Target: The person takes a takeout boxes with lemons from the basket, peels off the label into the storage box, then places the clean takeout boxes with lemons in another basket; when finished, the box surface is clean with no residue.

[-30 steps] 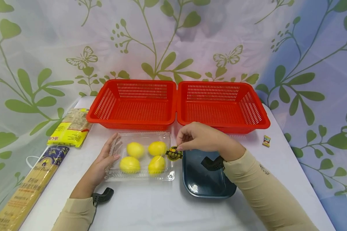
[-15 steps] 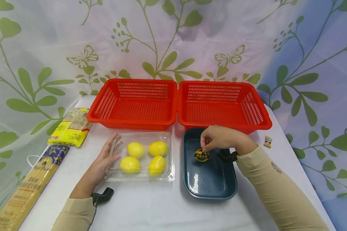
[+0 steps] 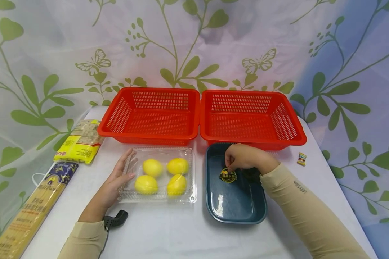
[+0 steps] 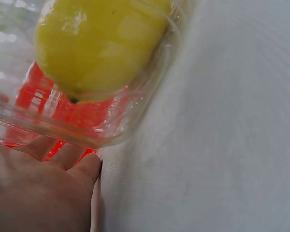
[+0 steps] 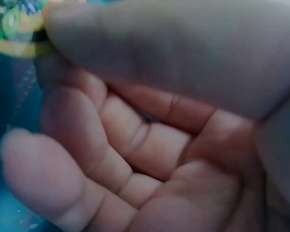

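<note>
Several yellow lemons lie inside a clear plastic clamshell box on the left of the table's middle. My left hand rests along the box's left side with its fingers extended; the left wrist view shows a lemon through the plastic above the fingers. Over a dark blue rectangular dish, my right hand pinches a black and gold round sticker with fruit pictures between thumb and forefinger. In the right wrist view the sticker shows at the thumb tip, the other fingers curled.
Two red plastic baskets stand side by side behind the box and dish. At the left lie a yellow food bag and a long pack of noodles. A small wrapped candy lies at the right edge.
My right hand has carried the sticker from the box's right edge to the right, over the blue dish, and lowered it slightly. The left hand has stayed at the box.
</note>
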Tool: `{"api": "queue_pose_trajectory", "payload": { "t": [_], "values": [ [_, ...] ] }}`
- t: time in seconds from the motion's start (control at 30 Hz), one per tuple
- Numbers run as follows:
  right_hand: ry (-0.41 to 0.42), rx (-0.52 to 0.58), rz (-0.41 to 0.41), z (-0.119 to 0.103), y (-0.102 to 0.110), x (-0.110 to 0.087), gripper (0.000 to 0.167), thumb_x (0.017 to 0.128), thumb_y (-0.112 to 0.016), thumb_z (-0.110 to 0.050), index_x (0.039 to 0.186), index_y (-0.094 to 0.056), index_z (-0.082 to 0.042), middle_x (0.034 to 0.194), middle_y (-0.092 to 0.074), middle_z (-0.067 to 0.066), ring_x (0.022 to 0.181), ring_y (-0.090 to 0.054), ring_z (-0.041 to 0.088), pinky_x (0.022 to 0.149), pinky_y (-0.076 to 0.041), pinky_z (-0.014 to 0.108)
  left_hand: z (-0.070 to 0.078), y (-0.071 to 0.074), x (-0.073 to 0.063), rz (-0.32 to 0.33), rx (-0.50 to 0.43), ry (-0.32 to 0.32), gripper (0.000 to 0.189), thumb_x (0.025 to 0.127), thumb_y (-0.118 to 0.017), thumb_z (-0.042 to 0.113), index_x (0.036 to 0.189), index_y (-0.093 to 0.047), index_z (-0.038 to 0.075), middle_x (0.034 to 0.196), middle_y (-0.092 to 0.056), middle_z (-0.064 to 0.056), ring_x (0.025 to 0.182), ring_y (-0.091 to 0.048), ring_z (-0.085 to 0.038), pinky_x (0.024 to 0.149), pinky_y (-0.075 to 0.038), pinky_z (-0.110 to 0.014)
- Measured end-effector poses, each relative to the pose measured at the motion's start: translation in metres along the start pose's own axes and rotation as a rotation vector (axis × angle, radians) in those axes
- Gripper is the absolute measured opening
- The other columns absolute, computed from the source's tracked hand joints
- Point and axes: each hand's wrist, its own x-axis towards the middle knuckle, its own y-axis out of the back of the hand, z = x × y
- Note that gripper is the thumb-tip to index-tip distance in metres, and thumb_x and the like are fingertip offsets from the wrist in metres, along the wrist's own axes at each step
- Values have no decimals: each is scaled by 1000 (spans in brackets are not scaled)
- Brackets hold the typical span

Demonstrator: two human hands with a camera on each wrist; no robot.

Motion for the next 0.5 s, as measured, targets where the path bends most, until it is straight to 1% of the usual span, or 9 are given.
{"api": "queue_pose_trajectory", "payload": {
  "t": [0.2, 0.3, 0.5],
  "values": [
    [-16, -40, 34, -1, -6, 2, 13, 89, -85, -6, 83, -74, -11, 76, -65, -5, 70, -60, 14, 70, -57, 34, 2, -1, 0, 5, -2, 19, 76, 107, -47, 6, 170, -15, 34, 175, -9, 0, 159, -1, -28, 122, 1, -65],
    [-22, -44, 43, -2, -7, 2, 11, 89, -84, -5, 86, -75, -10, 78, -66, -5, 72, -61, 14, 72, -58, 35, 3, -2, 0, 6, -1, 27, 75, 107, -47, 6, 170, -16, 35, 175, -9, 0, 159, -3, -28, 122, -1, -65],
    [-41, -33, 53, -3, -8, 1, 8, 89, -82, -3, 90, -75, -8, 81, -67, -4, 76, -63, 15, 76, -58, 37, 5, -2, 0, 7, -2, 27, 75, 107, -47, 6, 170, -16, 33, 175, -8, -1, 159, -1, -28, 121, 1, -66]
  ]
}}
